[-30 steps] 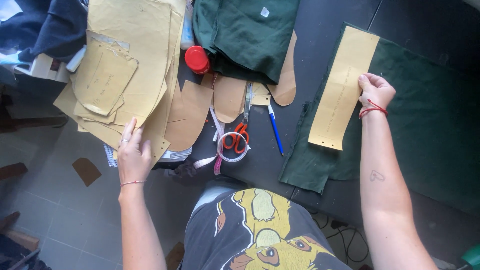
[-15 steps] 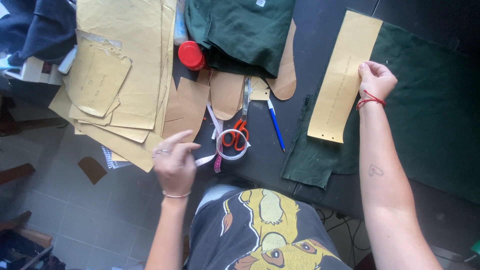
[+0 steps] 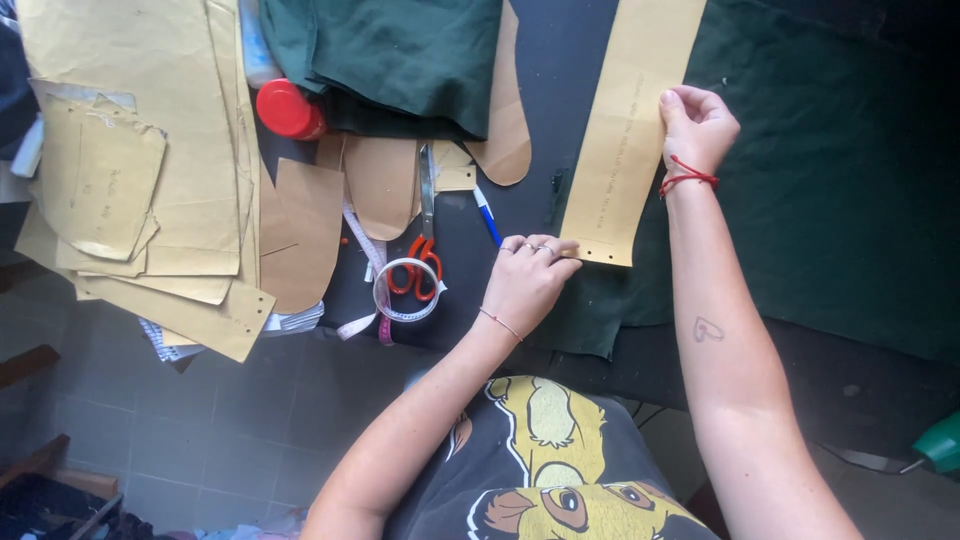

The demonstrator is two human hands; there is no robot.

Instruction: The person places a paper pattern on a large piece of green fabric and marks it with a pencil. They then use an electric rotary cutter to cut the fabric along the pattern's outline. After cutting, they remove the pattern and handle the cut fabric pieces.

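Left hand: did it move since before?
Yes. The left hand went right, away from the paper stack, past the scissors, to the paper strip.

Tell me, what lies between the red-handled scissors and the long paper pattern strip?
In the head view, the left hand and a blue pen lie between the scissors and the pattern strip.

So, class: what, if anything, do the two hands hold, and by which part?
Both touch the long tan paper pattern strip: left hand at its near corner, right hand on its right edge.
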